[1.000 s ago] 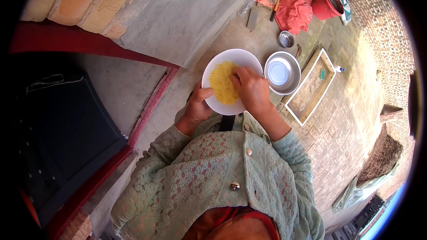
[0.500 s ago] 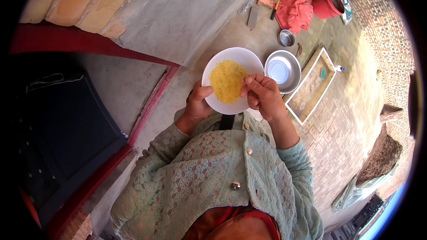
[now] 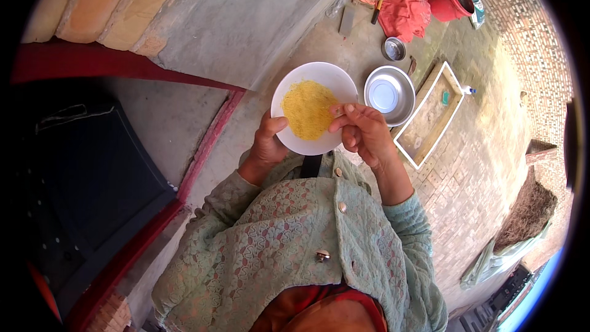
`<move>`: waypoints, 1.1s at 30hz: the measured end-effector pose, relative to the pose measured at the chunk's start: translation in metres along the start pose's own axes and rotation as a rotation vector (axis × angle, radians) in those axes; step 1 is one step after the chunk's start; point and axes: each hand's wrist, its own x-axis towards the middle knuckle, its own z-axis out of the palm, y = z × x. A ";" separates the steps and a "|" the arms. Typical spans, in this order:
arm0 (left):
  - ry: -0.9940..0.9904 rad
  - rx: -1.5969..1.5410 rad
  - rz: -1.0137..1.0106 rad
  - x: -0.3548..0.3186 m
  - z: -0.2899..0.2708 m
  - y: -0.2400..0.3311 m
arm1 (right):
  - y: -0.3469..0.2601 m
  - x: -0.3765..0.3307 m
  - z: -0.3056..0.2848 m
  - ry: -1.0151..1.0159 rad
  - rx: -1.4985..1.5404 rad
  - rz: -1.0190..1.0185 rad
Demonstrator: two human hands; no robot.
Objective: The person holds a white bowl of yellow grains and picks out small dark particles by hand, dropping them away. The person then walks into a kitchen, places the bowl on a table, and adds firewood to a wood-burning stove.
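A white bowl point(image 3: 346, 88) is held in front of my body. Coarse yellow meal point(image 3: 307, 110) covers its bottom in a loose heap. My left hand point(image 3: 268, 141) grips the bowl's left side, thumb over the rim and the other fingers hidden beneath. Over the bowl's right side is my right hand point(image 3: 367, 134), its thumb and forefinger pinched together near the edge of the meal. Whether something small sits in that pinch is too fine to make out.
Beyond the bowl, on the ground, stand a metal basin point(image 3: 405, 95), a small metal bowl point(image 3: 393, 48) and a white-rimmed rectangular tray point(image 3: 440, 124). Farther off are red cloth point(image 3: 405, 6) and a red bucket point(image 3: 447, 3). At left is a red-framed doorway point(image 3: 212, 132).
The bowl has shifted slightly left with my left hand. My right hand's pinched fingertips stay by the meal's right edge. The whole view has moved a little.
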 end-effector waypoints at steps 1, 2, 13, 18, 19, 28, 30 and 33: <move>0.004 0.008 0.004 0.000 0.001 0.001 | 0.000 0.000 0.000 0.027 -0.046 -0.022; 0.019 0.014 0.014 0.000 0.001 0.001 | 0.000 -0.001 -0.001 0.054 -0.093 -0.043; 0.100 0.039 0.103 -0.003 -0.002 0.018 | 0.001 -0.010 -0.028 0.288 -0.422 -0.366; 0.119 0.034 0.134 -0.003 -0.005 0.026 | 0.013 -0.005 -0.026 0.521 -1.053 -0.639; 0.120 0.036 0.137 -0.003 -0.006 0.027 | 0.013 -0.007 -0.022 0.462 -1.039 -0.645; 0.016 0.047 0.063 0.005 -0.002 0.014 | 0.012 0.005 0.028 0.227 -1.728 -0.770; 0.019 0.031 0.028 0.006 -0.005 0.008 | 0.017 0.010 0.034 0.220 -1.799 -0.721; 0.007 0.006 -0.014 0.004 -0.003 0.001 | 0.029 0.020 0.034 0.206 -1.753 -0.658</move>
